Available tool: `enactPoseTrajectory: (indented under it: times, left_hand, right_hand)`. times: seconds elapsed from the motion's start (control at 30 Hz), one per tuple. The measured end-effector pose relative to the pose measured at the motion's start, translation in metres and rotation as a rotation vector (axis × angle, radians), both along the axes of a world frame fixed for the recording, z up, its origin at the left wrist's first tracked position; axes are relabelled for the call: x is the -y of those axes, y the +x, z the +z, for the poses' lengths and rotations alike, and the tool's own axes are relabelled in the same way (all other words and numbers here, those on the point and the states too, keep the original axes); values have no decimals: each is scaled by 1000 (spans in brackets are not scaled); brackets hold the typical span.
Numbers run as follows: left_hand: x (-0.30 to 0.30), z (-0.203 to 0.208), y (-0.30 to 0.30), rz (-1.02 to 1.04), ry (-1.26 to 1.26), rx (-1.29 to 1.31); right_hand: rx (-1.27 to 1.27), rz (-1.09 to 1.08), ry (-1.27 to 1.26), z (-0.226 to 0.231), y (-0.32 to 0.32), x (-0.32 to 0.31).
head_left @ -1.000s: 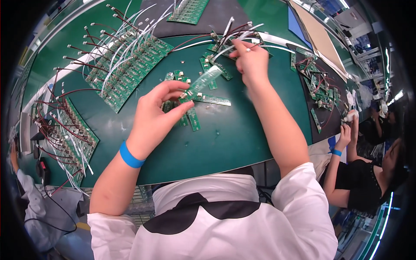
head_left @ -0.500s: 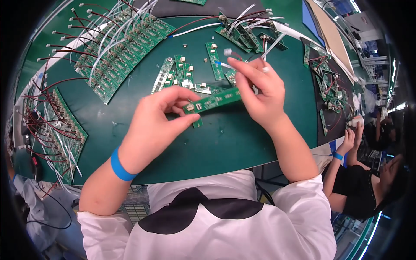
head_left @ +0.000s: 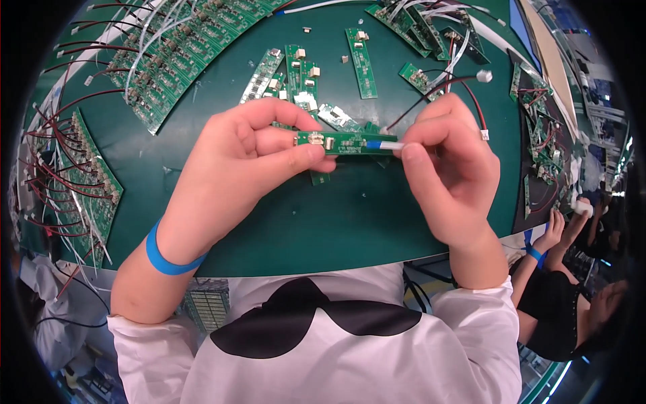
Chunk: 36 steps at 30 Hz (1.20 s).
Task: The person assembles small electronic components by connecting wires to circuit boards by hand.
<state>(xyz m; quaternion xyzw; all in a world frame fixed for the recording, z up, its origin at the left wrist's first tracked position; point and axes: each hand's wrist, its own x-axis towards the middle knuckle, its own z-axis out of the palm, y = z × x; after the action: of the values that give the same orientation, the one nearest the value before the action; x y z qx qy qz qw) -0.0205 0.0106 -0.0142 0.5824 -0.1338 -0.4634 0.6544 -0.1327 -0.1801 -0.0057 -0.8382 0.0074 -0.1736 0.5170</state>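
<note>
My left hand pinches a narrow green circuit board by its left end between thumb and fingers. The board lies nearly level, with a small connector near the thumb. My right hand pinches a white flat cable with a blue end. That blue end points left and lies over the board's right part; whether it sits in a connector I cannot tell. Behind my right hand a dark wire runs up to a white plug; where the wire begins is partly hidden. Several loose small boards lie just beyond my left hand.
A large board panel with wires and white cables lies at the far left, another wired panel nearer left. Wired boards are piled at the far right. More lie on a black mat at right, beside a co-worker's hand.
My right hand has moved right and down, bringing the cable's blue end over the board. The board is now more level. The whole view has shifted, with the table's things higher in it.
</note>
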Motion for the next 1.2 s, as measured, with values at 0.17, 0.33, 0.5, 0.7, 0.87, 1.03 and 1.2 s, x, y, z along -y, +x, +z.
enactPoseTrajectory:
  times: [0.17, 0.33, 0.5, 0.7, 0.87, 1.03, 1.2]
  left_hand:
    - [0, -2, -8, 33, -93, -122]
    - [0, -4, -10, 3, -129, -192]
    - [2, -4, -12, 7, -133, -250]
    - [2, -4, -12, 6, -127, -227]
    - [2, -5, -12, -2, -141, -212]
    - [2, -6, -12, 0, -139, -190]
    - [1, -6, -12, -9, -127, -195]
  right_hand:
    - [42, 57, -236, 0, -1, -6]
    - [42, 38, -380, -5, -1, -7]
    - [47, 17, -430, -6, -1, -7]
    - [17, 35, -382, -10, 0, -8]
    - [5, 27, -351, -10, 0, -10]
    - [29, 55, -350, -10, 0, -8]
    - [16, 55, -335, -12, 1, -7]
